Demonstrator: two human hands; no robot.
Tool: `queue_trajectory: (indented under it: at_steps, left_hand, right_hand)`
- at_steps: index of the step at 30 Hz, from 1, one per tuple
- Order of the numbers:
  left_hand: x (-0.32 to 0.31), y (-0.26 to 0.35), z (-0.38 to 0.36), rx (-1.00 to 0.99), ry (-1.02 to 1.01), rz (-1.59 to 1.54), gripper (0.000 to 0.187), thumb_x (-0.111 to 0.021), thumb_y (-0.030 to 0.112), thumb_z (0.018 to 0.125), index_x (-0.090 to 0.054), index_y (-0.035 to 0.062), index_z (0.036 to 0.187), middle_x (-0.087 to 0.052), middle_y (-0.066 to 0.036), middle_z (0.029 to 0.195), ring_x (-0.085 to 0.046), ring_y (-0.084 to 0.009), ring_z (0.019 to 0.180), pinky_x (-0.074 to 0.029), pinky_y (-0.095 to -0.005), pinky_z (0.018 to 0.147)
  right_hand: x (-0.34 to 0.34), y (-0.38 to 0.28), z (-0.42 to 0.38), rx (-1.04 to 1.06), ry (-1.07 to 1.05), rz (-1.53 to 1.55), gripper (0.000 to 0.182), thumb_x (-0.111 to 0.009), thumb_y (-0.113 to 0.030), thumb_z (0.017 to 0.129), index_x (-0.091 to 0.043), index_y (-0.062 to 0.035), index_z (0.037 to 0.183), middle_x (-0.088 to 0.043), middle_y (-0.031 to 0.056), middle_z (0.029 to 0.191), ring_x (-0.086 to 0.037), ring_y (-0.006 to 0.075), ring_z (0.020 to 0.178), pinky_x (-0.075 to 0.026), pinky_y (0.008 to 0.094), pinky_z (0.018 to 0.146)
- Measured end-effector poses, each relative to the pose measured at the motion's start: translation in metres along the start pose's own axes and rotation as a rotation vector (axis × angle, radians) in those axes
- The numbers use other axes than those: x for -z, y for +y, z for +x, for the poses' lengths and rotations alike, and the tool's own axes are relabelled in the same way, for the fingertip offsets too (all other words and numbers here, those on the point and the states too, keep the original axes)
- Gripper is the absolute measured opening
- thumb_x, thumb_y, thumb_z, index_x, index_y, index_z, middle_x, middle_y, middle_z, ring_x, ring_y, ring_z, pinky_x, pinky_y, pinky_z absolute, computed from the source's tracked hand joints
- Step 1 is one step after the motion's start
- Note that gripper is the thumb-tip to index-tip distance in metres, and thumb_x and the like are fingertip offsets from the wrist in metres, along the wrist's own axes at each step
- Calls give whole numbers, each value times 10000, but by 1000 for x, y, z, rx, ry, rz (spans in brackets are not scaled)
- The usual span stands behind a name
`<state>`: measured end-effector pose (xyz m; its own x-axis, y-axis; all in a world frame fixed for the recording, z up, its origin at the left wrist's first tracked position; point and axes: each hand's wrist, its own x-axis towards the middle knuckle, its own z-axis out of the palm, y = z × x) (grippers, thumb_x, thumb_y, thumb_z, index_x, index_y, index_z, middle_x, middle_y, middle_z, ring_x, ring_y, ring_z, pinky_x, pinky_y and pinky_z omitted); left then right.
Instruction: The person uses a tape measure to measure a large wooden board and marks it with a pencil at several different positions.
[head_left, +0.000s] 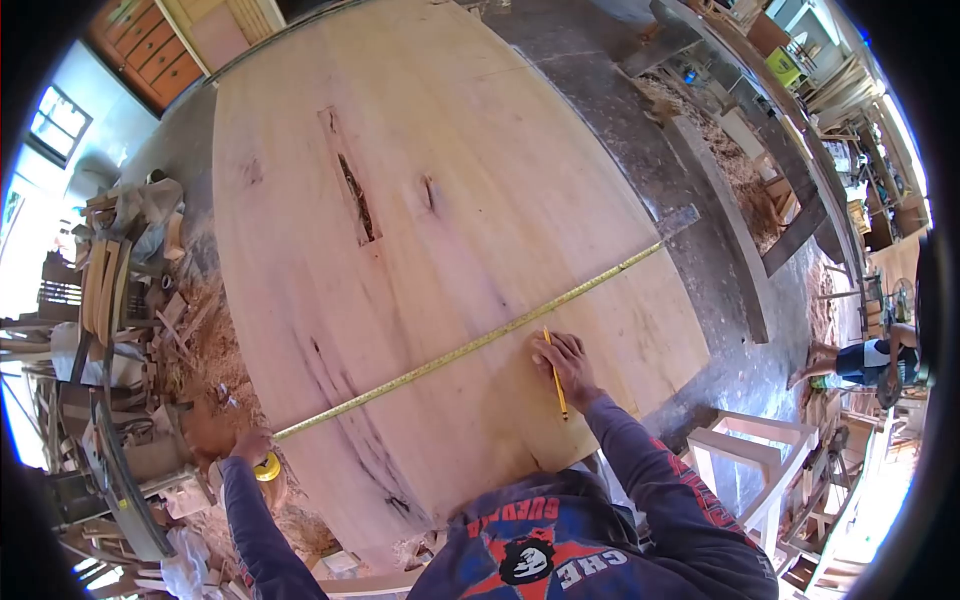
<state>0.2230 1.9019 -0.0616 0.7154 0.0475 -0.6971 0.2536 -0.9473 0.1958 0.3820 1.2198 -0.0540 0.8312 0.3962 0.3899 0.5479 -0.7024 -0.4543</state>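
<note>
A wide, pale wooden slab (470,220) lies before me, with dark cracks in its grain. Across its width runs the yellow blade of a tape measure (430,366), its far end at the slab's right edge. At the left edge, my left hand (252,445) is closed on the tape measure, whose yellow case (267,467) shows just below the fingers. My right hand (568,365) rests on the slab, a little nearer to me than the blade. It is closed around a yellow pencil (561,400), whose tip points up toward the blade.
Wood offcuts and shavings (205,400) cover the floor at left. A pale wooden frame (755,450) stands close on my right. Beyond the slab's right side are a long grey beam (715,220) and, farther off, another person (870,362). A drawer cabinet (145,50) stands at the far left.
</note>
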Motion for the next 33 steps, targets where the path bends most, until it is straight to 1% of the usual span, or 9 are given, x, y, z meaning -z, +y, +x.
queue_trajectory:
  at_steps: [9, 11, 14, 15, 17, 24, 26, 29, 33]
  left_hand:
    - [-8, -16, 3, -160, 38, 18, 164, -585, 136, 726, -678, 44, 823, -653, -187, 874, -641, -338, 859, -506, -417, 756]
    - [-1, -7, -1, -256, 5, 133, 162, -584, 148, 726, -676, 46, 811, -652, -185, 855, -640, -337, 837, -507, -415, 741]
    - [-4, -2, 1, 58, -14, -109, 153, -587, 163, 735, -674, 52, 795, -644, -186, 821, -636, -339, 809, -503, -413, 716]
    - [-2, 3, -1, 30, -18, -44, 151, -587, 165, 740, -670, 50, 791, -641, -186, 816, -637, -337, 810, -502, -412, 712]
    - [5, 10, -2, -26, -11, 84, 149, -587, 167, 749, -662, 44, 784, -635, -187, 805, -638, -333, 810, -499, -411, 704]
    - [-5, 1, -4, 47, -4, -145, 146, -581, 151, 768, -634, 16, 776, -626, -199, 806, -630, -358, 826, -492, -412, 729]
    - [1, 9, -6, 61, 10, -162, 144, -579, 147, 771, -631, 13, 787, -625, -203, 813, -627, -363, 832, -491, -417, 743]
    - [-8, -7, 1, -163, 110, -43, 122, -599, 100, 782, -630, -16, 809, -617, -189, 721, -625, -274, 684, -466, -378, 639]
    - [-12, -7, 1, -15, 98, -165, 120, -600, 105, 779, -630, -5, 817, -610, -190, 721, -630, -291, 718, -468, -386, 660]
  right_hand:
    - [-6, 2, -8, -104, 17, 229, 363, -483, -314, 969, -573, -23, 1167, -635, 157, 1104, -594, 298, 1014, -450, 388, 878]
    - [-11, -4, -7, -375, 27, 547, 379, -467, -319, 975, -564, -2, 1159, -637, 138, 1076, -598, 245, 967, -461, 364, 860]
    - [-12, -18, 14, -615, 50, 899, 330, -473, -266, 968, -569, 4, 1130, -637, 103, 1014, -595, 172, 913, -469, 318, 834]
    - [-11, -22, 19, -670, 56, 996, 301, -480, -239, 963, -574, 2, 1117, -637, 90, 990, -593, 149, 898, -471, 302, 825]
    - [-14, -20, 29, -654, -17, 1004, 252, -534, -192, 916, -594, -5, 1074, -649, 66, 931, -597, 131, 860, -473, 283, 790]
    - [-20, -9, 55, -539, -398, 757, 142, -650, -135, 829, -596, -18, 889, -625, 26, 777, -561, 95, 713, -463, 277, 647]
    - [-23, -9, 58, -513, -370, 781, 133, -639, -139, 831, -582, -21, 857, -615, 22, 764, -547, 92, 704, -450, 274, 636]
    - [-24, -5, 62, -572, -353, 878, 135, -624, -149, 835, -574, -24, 839, -609, 20, 767, -541, 88, 716, -440, 267, 644]
    - [-30, -4, 60, -610, -329, 980, 132, -605, -155, 842, -585, -28, 871, -611, 19, 797, -546, 83, 765, -438, 263, 682]
